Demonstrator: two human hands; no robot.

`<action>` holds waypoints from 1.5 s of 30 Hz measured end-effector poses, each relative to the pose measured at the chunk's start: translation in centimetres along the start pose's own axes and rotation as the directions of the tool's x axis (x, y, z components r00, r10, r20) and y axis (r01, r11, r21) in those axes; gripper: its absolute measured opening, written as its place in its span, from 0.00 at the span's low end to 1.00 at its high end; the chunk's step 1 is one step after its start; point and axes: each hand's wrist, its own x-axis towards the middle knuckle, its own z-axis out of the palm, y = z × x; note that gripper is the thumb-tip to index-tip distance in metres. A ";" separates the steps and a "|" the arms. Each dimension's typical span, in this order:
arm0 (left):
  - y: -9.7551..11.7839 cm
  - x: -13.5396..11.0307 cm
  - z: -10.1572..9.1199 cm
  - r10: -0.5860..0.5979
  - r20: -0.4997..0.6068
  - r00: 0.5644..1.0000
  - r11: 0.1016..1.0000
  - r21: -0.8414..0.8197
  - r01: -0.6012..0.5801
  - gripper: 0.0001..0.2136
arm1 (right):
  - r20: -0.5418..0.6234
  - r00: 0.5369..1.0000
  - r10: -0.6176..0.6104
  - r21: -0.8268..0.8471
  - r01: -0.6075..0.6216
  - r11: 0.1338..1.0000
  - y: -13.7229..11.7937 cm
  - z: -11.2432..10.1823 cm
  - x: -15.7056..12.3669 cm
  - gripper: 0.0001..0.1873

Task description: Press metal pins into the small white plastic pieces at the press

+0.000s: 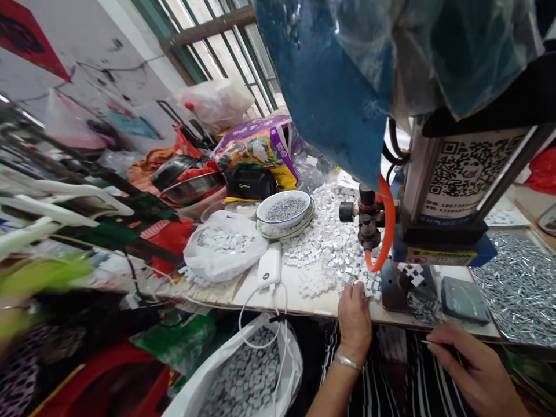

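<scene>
White pieces (324, 237) are lying heaped on the counter (299, 304), and the left hand (355, 315) is touching their near edge; whether its grip is closing on one I cannot tell. Near the grey block (464, 299), the right hand (471, 362) is pinching a slim metal pin (425, 341) between thumb and finger.

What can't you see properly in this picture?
In the head view:
- Whatever may be under the left hand's fingertips: hidden by the fingers.
- The thin piece in the right hand: too small to identify, partly covered by fingers.
- The white sack's bottom: cut off by the lower edge.
- The yellow-green thing: blurred.
</scene>
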 end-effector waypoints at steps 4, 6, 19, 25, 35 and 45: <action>-0.1 -0.2 -0.9 -0.100 -0.014 0.995 0.963 -0.251 0.094 0.10 | -0.013 0.999 0.044 -0.015 -0.044 0.999 1.0 -0.6 -0.8 0.04; 0.5 -0.3 -1.8 -0.215 0.012 0.977 0.883 -0.426 0.199 0.06 | -0.012 0.999 0.042 -0.006 -0.042 0.999 1.0 -0.8 -0.8 0.04; 8.3 -1.2 -4.9 -0.117 0.668 0.735 -0.216 -0.740 0.638 0.18 | -0.013 1.000 0.006 0.175 -0.003 0.985 -3.8 2.0 5.0 0.09; 8.4 -1.5 -4.1 -0.067 0.686 0.725 -0.241 -0.716 0.655 0.20 | -0.030 1.000 -0.002 0.115 0.005 0.993 -3.4 2.5 5.0 0.08; 9.0 -1.1 -3.8 -0.195 0.667 0.719 -0.373 -0.728 0.575 0.19 | -0.105 0.973 -0.204 -0.104 0.193 0.976 -2.5 3.3 4.1 0.26; 10.1 -1.7 -3.2 -0.272 0.657 0.703 -0.426 -0.738 0.524 0.22 | -0.181 0.935 -0.304 -0.134 0.282 0.950 -2.0 4.0 3.5 0.26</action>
